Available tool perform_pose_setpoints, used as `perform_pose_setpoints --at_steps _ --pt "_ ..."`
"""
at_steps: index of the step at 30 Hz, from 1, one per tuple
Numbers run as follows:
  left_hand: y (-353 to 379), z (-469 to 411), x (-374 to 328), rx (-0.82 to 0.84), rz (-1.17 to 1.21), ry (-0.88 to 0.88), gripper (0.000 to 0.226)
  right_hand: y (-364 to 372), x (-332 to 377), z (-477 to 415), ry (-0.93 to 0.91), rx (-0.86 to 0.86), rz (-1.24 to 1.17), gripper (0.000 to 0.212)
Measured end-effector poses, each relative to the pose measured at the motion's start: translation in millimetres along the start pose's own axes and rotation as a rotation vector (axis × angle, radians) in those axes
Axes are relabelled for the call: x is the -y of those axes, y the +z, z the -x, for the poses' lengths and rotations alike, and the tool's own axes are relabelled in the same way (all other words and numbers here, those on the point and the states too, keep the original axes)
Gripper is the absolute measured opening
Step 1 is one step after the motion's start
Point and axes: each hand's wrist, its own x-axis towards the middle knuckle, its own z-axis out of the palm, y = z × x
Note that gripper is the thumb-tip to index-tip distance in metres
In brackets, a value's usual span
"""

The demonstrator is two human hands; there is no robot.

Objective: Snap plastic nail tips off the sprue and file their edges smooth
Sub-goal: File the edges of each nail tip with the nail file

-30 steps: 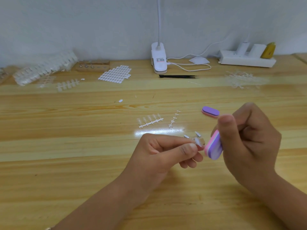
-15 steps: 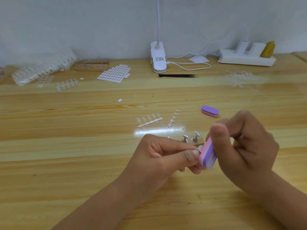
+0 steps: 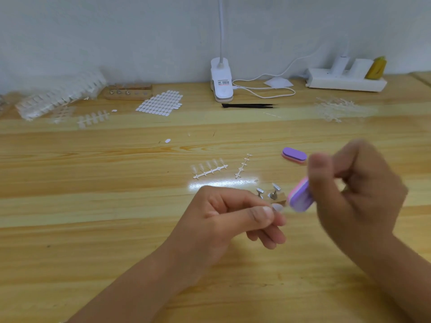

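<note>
One nail tip (image 3: 277, 207) at left hand (image 3: 221, 217) fingertips, beside file (image 3: 300, 196) in right hand (image 3: 356, 197)

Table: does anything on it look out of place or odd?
A small white oval piece lies alone, apart from the sheet of similar ovals farther back. One sprue is stripped bare. Nothing looks spilled or damaged.
</note>
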Motion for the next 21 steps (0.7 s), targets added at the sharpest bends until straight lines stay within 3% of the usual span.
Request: perform_pose_setpoints --at_steps 3,9,17,21 --pt "-3 0 -3 -0.003 0.022 -0.007 0.02 -4 -6 -8 0.177 -0.077 -0.13 0.035" --pt "6 -1 -3 0.089 -0.013 -0.038 0.023 7 12 13 0.068 0.122 -0.207 0.034" --pt "6 -1 -2 0.147 0.02 -0.139 0.026 10 11 16 0.008 0.14 -0.155 0.035" --pt "4 0 -2 0.168 0.058 -0.17 0.023 10 6 10 0.085 0.128 -0.169 0.036"
